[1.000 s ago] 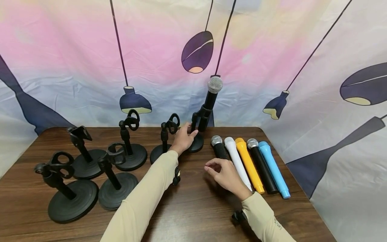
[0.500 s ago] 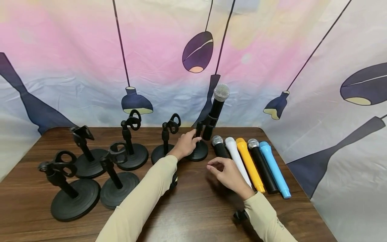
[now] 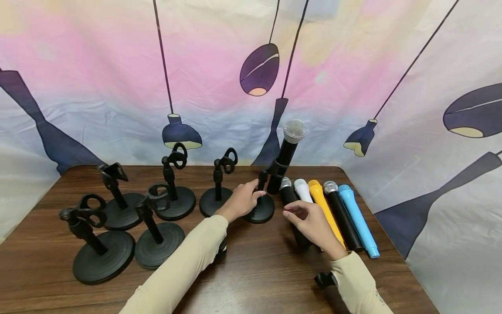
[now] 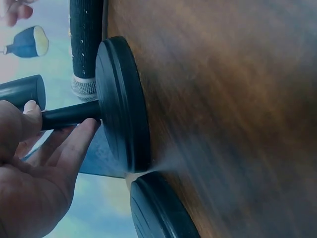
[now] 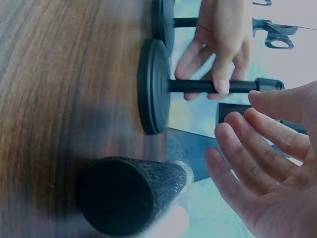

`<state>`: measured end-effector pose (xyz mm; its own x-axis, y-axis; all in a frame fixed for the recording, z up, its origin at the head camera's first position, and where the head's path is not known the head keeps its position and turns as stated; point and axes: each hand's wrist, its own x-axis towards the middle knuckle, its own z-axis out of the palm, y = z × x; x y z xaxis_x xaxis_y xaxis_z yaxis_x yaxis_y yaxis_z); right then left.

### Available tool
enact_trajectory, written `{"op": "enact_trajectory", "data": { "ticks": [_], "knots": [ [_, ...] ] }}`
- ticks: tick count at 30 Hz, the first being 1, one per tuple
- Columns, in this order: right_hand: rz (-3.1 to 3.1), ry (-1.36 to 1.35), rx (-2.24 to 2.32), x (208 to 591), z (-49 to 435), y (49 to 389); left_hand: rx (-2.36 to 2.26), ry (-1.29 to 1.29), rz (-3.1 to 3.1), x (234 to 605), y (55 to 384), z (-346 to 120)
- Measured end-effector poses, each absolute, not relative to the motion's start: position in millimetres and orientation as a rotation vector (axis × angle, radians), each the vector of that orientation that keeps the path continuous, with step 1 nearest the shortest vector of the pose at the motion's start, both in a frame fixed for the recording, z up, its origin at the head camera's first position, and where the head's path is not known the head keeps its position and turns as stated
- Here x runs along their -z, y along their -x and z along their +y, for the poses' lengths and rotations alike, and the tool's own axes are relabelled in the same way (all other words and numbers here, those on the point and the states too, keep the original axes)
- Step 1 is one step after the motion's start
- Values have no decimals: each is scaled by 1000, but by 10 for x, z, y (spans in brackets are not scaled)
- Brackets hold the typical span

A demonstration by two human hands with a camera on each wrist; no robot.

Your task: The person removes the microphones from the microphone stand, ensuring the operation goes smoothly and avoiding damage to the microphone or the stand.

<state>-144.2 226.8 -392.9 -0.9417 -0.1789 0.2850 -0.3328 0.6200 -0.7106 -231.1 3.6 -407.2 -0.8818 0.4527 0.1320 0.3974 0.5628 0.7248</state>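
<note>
My left hand (image 3: 240, 201) pinches the post (image 4: 72, 115) of a black desktop microphone stand (image 3: 262, 213) between thumb and fingers. Its round base stands at the table. Held in that stand's clip is a black microphone (image 3: 287, 150) with a silver mesh head, tilted up to the right. My right hand (image 3: 314, 223) hovers beside it with loosely curved fingers and nothing in them, as the right wrist view (image 5: 267, 153) also shows. Under and behind the right hand lies another black microphone (image 3: 289, 194), partly covered.
Several black stands with clips fill the left, the nearest being a stand (image 3: 218, 198) beside my left hand. To the right lie a white microphone (image 3: 303, 190), a yellow one (image 3: 319, 196), a black one (image 3: 345, 222) and a blue one (image 3: 360, 221). A printed cloth (image 3: 219, 65) hangs behind the table (image 3: 243, 279).
My left hand has drawn the stand with its microphone toward me and a little to the right. My right hand has shifted slightly right, still holding nothing.
</note>
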Motion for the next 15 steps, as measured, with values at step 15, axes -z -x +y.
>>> {"op": "enact_trajectory", "data": {
  "ticks": [15],
  "knots": [
    [-2623, -444, -1258, 3897, 2314, 1403, -1191, -818, 2664, 4032, 1929, -128]
  ]
}}
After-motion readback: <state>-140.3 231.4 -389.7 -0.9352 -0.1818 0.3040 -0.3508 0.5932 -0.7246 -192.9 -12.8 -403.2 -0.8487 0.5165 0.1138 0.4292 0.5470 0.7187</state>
